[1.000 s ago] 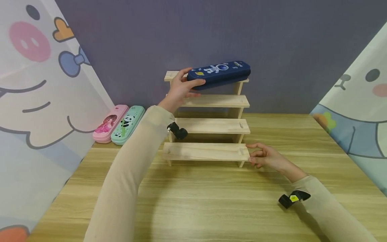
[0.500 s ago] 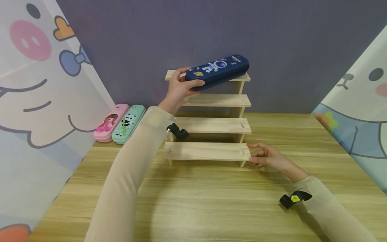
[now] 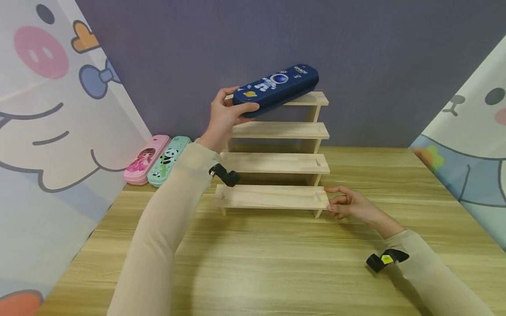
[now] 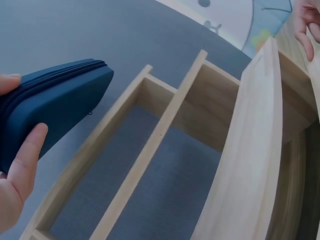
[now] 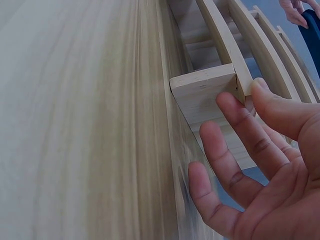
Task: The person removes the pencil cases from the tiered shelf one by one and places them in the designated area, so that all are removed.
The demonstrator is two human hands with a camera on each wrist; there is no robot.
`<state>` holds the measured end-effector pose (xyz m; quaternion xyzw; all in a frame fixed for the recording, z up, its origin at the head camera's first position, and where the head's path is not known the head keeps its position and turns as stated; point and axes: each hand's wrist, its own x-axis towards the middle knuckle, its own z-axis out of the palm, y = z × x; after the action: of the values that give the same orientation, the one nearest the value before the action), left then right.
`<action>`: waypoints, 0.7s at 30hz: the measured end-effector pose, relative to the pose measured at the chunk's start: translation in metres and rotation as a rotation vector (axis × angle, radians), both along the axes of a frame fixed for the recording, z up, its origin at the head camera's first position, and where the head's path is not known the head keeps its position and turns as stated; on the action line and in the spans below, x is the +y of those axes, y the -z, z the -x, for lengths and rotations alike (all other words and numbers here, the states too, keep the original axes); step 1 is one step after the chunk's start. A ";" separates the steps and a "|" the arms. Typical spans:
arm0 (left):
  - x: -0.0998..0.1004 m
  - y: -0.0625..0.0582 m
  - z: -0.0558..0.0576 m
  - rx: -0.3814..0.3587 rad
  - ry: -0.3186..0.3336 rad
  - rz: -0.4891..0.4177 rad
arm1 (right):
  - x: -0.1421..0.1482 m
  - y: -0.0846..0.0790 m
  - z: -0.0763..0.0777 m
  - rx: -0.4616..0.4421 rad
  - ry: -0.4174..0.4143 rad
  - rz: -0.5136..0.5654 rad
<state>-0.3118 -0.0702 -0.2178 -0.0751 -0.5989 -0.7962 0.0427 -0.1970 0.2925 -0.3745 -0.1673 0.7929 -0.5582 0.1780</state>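
My left hand (image 3: pixel 223 116) grips the left end of a navy pencil case (image 3: pixel 276 90) printed with an astronaut and planets. The case slants, its right end raised, in front of and above the top step of a tiered wooden rack (image 3: pixel 272 196). Seen from the left wrist, the zipped side of the case (image 4: pixel 60 100) is apart from the rack's boards (image 4: pixel 240 150). With thumb and index finger, my right hand (image 3: pixel 353 206) pinches the right end of the lowest step; in the right wrist view the other fingers (image 5: pixel 215 145) are spread below that board.
A pink pencil case (image 3: pixel 146 160) with a girl on it and a mint-green one (image 3: pixel 170 160) with pandas lie side by side, left of the rack. Behind the left sleeve a pinkish edge shows. A grey wall (image 3: pixel 356 66) rises behind the wood-grain table (image 3: pixel 276 263).
The navy case has moved left with my left hand, and its right end has risen, so it tilts more. My right hand stays at the lowest step's end.
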 end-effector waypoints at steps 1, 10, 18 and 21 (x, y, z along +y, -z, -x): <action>-0.002 0.000 -0.001 0.001 -0.007 -0.010 | 0.000 0.000 0.000 0.000 0.001 0.001; -0.027 0.001 -0.007 0.031 -0.076 -0.110 | 0.000 -0.002 -0.003 -0.004 0.002 0.009; -0.046 0.009 -0.015 0.076 -0.155 -0.158 | -0.001 -0.002 -0.004 0.006 -0.001 0.022; -0.052 0.012 -0.018 0.080 -0.178 -0.189 | -0.001 -0.002 -0.004 0.009 -0.003 0.028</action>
<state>-0.2943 -0.1223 -0.2300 -0.0488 -0.5235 -0.8383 0.1440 -0.1935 0.2917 -0.3721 -0.1733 0.7857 -0.5681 0.1727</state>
